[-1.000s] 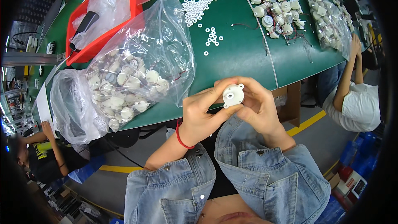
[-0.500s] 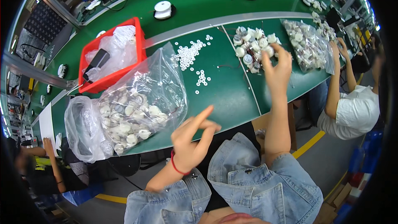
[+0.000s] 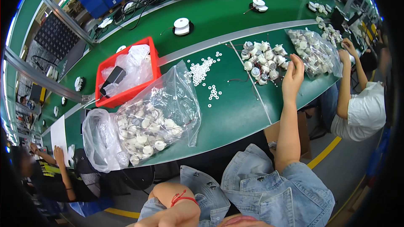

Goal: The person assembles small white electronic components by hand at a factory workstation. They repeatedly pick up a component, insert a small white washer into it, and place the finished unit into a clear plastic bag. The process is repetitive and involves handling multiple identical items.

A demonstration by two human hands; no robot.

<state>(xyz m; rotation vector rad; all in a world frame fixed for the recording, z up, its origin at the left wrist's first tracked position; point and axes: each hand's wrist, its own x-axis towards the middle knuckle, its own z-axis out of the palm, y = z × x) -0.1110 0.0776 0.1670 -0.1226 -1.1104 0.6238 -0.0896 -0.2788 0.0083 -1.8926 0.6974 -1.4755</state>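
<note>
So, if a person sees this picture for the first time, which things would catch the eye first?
Probably the red bin at the back left of the green table, and in front of it a large clear bag full of small white round parts. Next, the right hand reaching into a loose pile of similar parts at the right, with tiny white rings scattered between them.

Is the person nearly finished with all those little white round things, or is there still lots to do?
Lots left, it seems. A loose pile of small round parts lies on the green table; the right hand reaches into it, maybe adding to it. The left hand is low by the lap, apparently empty. A clear bag is full of similar parts, and tiny white rings lie scattered.
</note>
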